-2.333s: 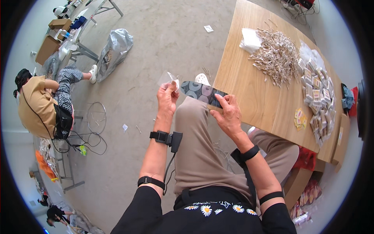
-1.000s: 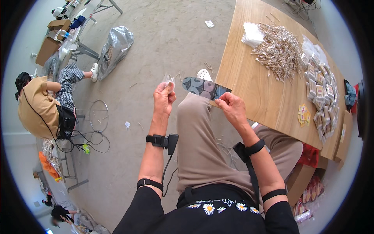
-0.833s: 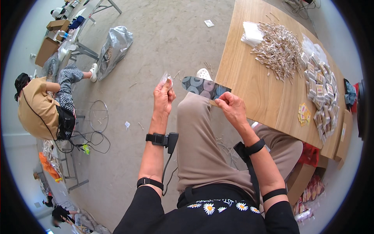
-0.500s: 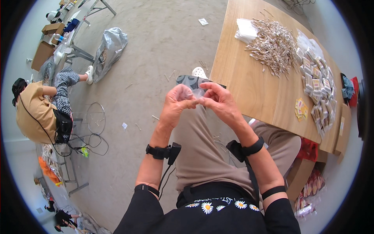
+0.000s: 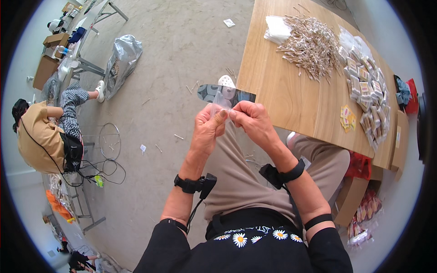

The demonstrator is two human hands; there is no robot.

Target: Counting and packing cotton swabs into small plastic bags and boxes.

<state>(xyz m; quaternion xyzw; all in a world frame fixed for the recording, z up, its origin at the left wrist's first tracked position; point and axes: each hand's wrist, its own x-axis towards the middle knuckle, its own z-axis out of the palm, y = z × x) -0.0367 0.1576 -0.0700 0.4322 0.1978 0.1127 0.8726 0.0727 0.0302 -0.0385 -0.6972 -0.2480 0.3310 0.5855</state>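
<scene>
Bag of clear plastic (image 5: 220,99) is pinched between two bare hands, just off the left edge of the wooden table (image 5: 273,77), its loose end standing up beyond the fingers. The left hand (image 5: 208,127) grasps it between thumb and curled fingers, on the side away from the table. The right hand (image 5: 256,119), nearer the table, has thumb and forefinger closed on the bag's edge; the two sets of fingertips almost meet. Small white matter shows between them, too little to identify.

Behind the hands, a dark patterned panel (image 5: 244,96) printed with circles reaches out from the table's left edge; whether it touches the table cannot be told. A white clog (image 5: 226,81) shows past it, close to the same edge.

On the far part of the table lies a broad heap of cotton swabs (image 5: 312,48), with a stack of white sheets (image 5: 277,30) against its left side. Along the table's right side, filled packets (image 5: 369,93) are piled up, crumpled clear plastic (image 5: 349,42) at their far end. Yellow cards (image 5: 348,120) lie on the table's near part, left of the packets.

Below the table's near edge are a red bag (image 5: 359,165) and an open cardboard box (image 5: 350,198). Well to the left of the table, a grey plastic sack (image 5: 123,63) slumps on the floor, and farther left sits a co-worker in a tan top (image 5: 40,136).
</scene>
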